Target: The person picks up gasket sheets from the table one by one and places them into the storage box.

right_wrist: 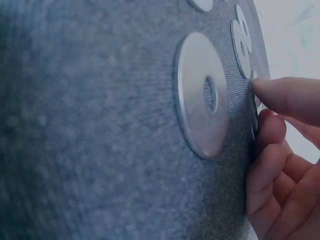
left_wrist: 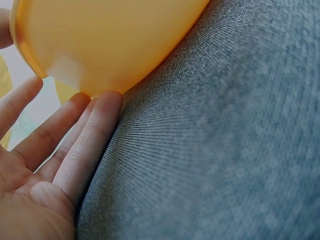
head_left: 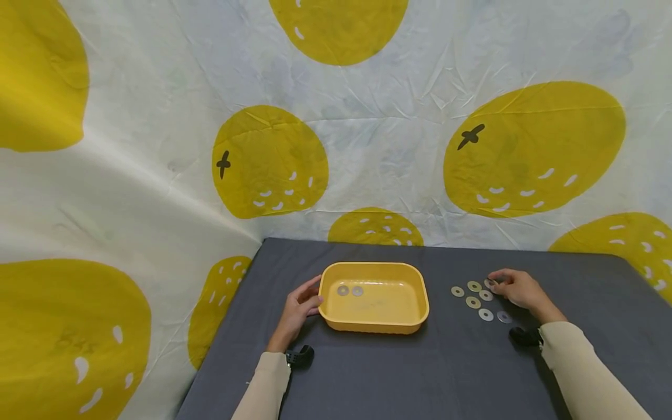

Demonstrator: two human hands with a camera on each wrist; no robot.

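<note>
A yellow plastic tub [head_left: 374,328] stands on the grey cloth, with two flat metal washers [head_left: 350,290] inside near its left end. My left hand [head_left: 300,306] is at the tub's left end. Its extended fingers [left_wrist: 92,135] touch the outer wall in the left wrist view. Right of the tub, my right hand [head_left: 517,290] pinches the edge of a washer [head_left: 489,283] low over the cloth, thumb [right_wrist: 285,95] against it. That washer is mostly hidden by the fingers. Several other washers [head_left: 473,302] lie flat beside this hand; one washer [right_wrist: 197,110] shows large in the right wrist view.
Dark grey cloth [head_left: 378,373] covers the table. A white curtain with yellow fruit prints [head_left: 388,169] hangs behind and along the left side. Black wrist-worn devices [head_left: 300,357] sit below both hands, and pale sleeves cover the forearms.
</note>
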